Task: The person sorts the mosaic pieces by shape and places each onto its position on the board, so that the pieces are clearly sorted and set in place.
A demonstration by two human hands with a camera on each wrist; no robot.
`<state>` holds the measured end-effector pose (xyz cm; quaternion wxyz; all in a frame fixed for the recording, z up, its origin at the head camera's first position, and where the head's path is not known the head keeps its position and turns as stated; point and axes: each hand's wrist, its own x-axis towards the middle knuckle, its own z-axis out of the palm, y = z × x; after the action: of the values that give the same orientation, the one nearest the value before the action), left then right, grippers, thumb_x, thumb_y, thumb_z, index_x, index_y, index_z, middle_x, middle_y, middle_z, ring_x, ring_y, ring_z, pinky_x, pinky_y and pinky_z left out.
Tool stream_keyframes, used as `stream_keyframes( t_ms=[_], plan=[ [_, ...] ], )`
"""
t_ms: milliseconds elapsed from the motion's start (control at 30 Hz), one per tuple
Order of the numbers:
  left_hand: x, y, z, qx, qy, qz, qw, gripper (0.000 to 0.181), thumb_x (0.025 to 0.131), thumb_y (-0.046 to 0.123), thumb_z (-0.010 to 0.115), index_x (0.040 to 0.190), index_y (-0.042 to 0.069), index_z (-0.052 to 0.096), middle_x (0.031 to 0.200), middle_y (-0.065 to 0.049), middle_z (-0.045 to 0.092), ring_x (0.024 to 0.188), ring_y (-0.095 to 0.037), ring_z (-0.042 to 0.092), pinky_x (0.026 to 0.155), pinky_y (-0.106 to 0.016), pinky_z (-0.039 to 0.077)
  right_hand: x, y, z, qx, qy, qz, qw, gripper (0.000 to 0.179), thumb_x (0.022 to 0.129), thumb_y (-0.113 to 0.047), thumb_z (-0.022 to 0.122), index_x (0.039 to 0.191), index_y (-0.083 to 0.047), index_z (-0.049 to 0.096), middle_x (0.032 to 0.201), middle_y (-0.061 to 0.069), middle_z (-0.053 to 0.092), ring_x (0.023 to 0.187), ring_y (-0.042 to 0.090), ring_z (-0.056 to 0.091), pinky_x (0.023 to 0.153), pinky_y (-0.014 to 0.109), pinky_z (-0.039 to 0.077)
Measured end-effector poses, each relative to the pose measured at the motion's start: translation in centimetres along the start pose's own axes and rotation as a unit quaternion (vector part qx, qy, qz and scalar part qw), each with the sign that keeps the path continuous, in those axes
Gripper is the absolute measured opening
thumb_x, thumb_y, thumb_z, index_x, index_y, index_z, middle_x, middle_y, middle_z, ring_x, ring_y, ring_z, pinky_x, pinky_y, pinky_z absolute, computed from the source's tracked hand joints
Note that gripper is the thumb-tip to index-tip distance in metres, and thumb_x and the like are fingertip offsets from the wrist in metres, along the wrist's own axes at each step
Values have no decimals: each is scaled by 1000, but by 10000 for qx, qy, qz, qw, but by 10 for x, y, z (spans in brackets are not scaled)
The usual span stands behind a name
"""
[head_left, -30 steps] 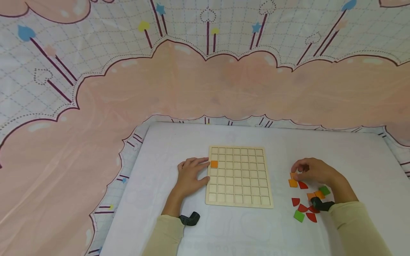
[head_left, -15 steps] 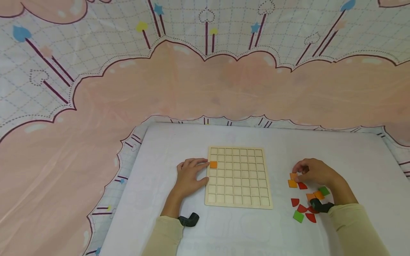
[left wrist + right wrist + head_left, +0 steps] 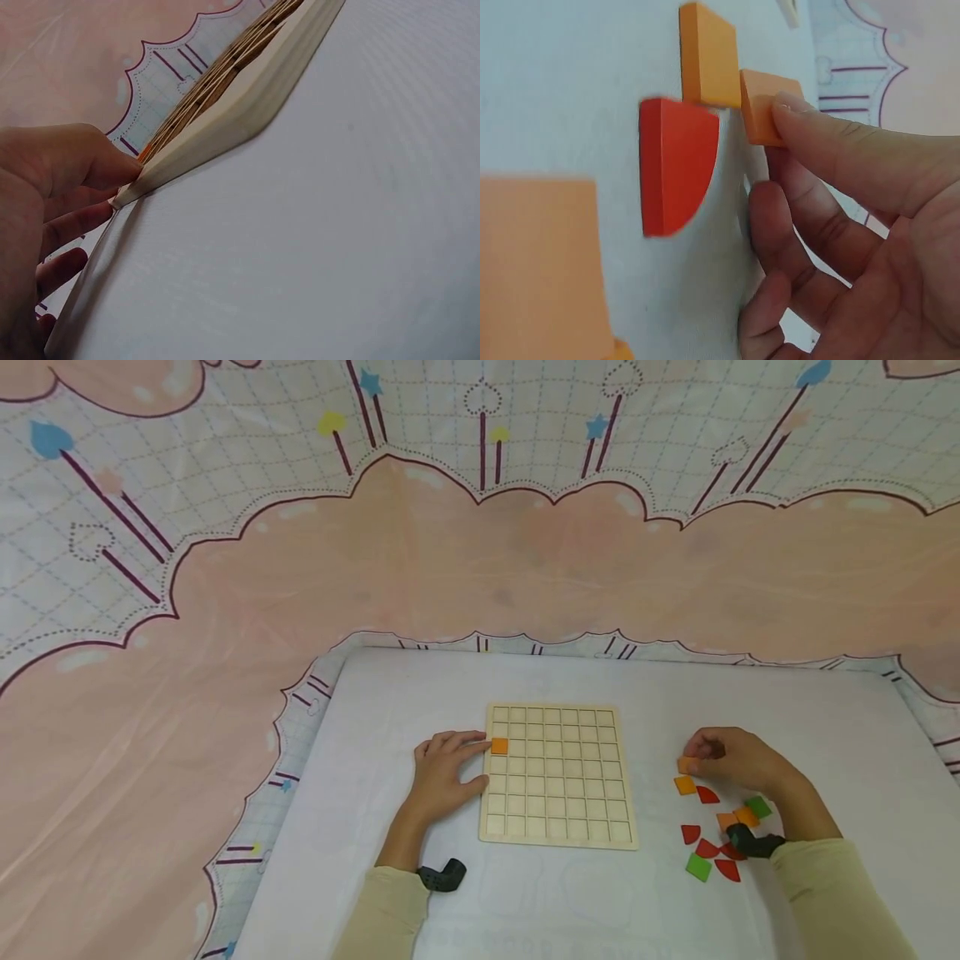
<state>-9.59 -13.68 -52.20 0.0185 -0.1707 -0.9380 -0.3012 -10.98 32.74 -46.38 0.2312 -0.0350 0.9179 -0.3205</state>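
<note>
Left hand (image 3: 442,777) splayed; right hand (image 3: 741,762) pinching.

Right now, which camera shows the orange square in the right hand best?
The right wrist view: it shows the orange square up close, pinched by the right hand, one edge visible. The head view shows it small and partly hidden by the hand; the left wrist view doesn't show it.

Fingers (image 3: 826,217) pinching orange tile (image 3: 762,101), yellow-orange square (image 3: 714,60) beside, red quarter-circle (image 3: 681,166) near

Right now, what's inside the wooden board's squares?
On the wooden board, one orange tile fills a square in the leftmost column, third row from the far edge. Other squares show bare wood. The tile hides what's underneath.
</note>
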Motion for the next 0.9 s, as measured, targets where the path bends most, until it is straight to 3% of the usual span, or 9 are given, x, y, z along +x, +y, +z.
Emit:
stream_keyframes(
  t_ms=[467,667,900],
  plan=[
    [-1,-3,3,-61,-29,32,10000,50,84,30,74,133,22,69,149,7,57,135,-26,47,109,-60,24,0,-32,13,343,276,-474,9979,23,93,-36,75,102,-16,68,98,6,64,94,24,56,72,27,53],
    [0,-2,2,-60,-42,58,10000,50,84,30,74,133,23,69,148,7,58,135,-26,47,109,-59,24,10,-43,22,701,157,-550,9959,22,93,-32,75,102,-14,68,104,7,65,100,25,58,77,30,54],
    [0,-2,1,-46,-56,55,10000,50,84,30,73,133,23,69,149,8,57,135,-25,46,109,-59,24,23,-61,32,889,217,-812,9925,21,92,-32,76,100,-14,70,97,6,64,97,23,57,81,30,50]
  ],
)
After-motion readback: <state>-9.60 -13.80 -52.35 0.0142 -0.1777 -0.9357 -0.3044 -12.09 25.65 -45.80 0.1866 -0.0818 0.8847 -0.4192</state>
